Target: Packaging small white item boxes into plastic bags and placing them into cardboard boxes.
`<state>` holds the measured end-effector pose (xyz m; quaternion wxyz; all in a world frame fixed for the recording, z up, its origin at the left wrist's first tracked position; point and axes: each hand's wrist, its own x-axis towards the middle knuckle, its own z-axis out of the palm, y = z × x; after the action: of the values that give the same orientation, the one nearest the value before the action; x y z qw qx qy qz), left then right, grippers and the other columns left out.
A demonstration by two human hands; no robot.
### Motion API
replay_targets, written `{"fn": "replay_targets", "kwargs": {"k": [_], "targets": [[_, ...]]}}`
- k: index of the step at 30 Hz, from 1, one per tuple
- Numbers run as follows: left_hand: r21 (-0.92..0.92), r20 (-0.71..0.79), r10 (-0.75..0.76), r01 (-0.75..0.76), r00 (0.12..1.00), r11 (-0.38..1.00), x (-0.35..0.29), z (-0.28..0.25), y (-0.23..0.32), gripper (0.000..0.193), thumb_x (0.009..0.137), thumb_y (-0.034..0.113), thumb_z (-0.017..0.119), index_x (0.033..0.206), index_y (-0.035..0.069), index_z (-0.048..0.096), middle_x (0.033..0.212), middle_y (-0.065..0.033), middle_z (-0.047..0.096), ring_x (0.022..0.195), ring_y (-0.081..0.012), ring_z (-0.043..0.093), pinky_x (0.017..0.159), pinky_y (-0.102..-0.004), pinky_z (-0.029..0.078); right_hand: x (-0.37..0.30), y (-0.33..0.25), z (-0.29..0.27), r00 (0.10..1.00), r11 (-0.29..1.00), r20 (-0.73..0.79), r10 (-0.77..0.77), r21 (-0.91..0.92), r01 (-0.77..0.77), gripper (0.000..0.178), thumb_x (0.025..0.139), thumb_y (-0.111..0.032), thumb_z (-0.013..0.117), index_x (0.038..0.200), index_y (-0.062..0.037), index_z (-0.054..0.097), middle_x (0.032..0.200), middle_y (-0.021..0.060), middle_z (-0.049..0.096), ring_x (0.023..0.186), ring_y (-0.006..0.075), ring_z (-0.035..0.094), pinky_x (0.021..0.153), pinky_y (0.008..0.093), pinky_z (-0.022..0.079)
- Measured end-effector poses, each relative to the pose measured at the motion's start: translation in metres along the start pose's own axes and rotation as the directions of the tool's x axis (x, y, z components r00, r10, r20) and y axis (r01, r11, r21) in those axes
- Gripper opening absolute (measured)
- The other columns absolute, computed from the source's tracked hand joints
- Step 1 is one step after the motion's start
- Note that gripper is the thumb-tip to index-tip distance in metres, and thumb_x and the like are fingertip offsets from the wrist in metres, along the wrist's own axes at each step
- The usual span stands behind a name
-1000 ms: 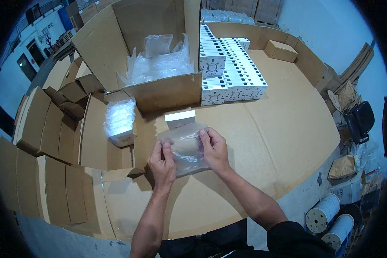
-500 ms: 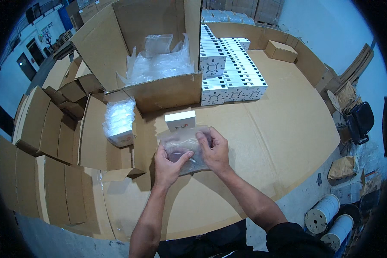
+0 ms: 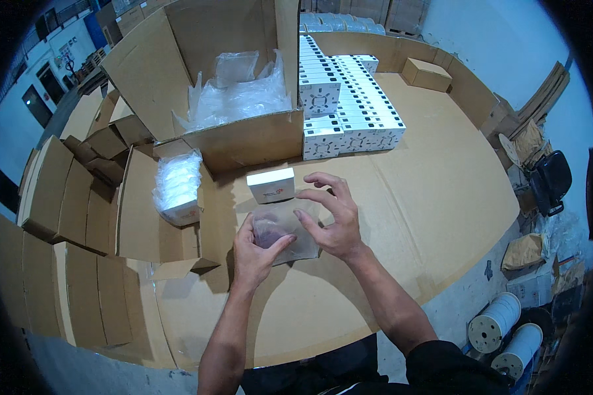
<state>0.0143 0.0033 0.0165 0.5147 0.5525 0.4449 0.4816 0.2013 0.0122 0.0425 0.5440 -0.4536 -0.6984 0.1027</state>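
Observation:
A clear plastic bag lies spread over the cardboard-covered table in front of me. My left hand pinches its left side between thumb and fingers. Through the film under that thumb shows a darker patch that I cannot make out. At the bag's right edge, my right hand is raised with fingers apart, holding nothing. Just beyond the bag stands a small white box with a red mark on its front.
A tall open carton behind holds loose plastic bags. To its right are rows of stacked white boxes. On the left, a smaller open carton contains wrapped white boxes. A brown box sits at the far right.
My right hand has let go of the bag and moved slightly right, its fingers opening. The left hand keeps its grip, and the bag lies flatter.

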Motion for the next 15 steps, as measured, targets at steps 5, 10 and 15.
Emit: {"fn": "replay_targets", "kwargs": {"k": [5,10,15], "targets": [[0.057,0.009,-0.005,0.004,1.000,0.998,-0.0007,-0.0016,-0.0004,0.045,0.078,0.007,0.085,0.115,0.002,0.059,0.096,-0.0067,0.072,0.086,-0.0127,0.069,0.080,-0.0285,0.056,-0.0013,0.0002,0.0024,0.999,0.999,0.031,-0.014,-0.041,0.015,0.035,0.074,-0.007,0.081,0.107,-0.0105,0.073,0.123,0.0103,0.060,0.113,0.0278,0.056,0.087,0.0391,0.049],[0.129,0.016,0.008,-0.010,1.000,0.992,-0.0015,-0.0004,0.0026,0.045,0.078,0.009,0.086,0.115,0.002,0.061,0.097,-0.0069,0.073,0.090,-0.0142,0.070,0.082,-0.0300,0.056,-0.0028,0.0042,0.0044,1.000,0.999,0.028,-0.014,-0.037,0.015,0.030,0.074,-0.005,0.081,0.103,-0.0082,0.071,0.121,0.0117,0.060,0.114,0.0294,0.056,0.089,0.0402,0.049],[0.144,0.028,0.003,-0.007,1.000,0.989,-0.0011,-0.0015,0.0015,0.045,0.078,0.010,0.086,0.115,0.002,0.062,0.099,-0.0077,0.073,0.092,-0.0151,0.070,0.082,-0.0305,0.056,-0.0017,0.0014,0.0037,0.999,0.999,0.038,-0.002,-0.048,0.004,0.029,0.074,-0.003,0.080,0.101,-0.0069,0.070,0.121,0.0124,0.060,0.113,0.0299,0.056,0.090,0.0410,0.050]]}}
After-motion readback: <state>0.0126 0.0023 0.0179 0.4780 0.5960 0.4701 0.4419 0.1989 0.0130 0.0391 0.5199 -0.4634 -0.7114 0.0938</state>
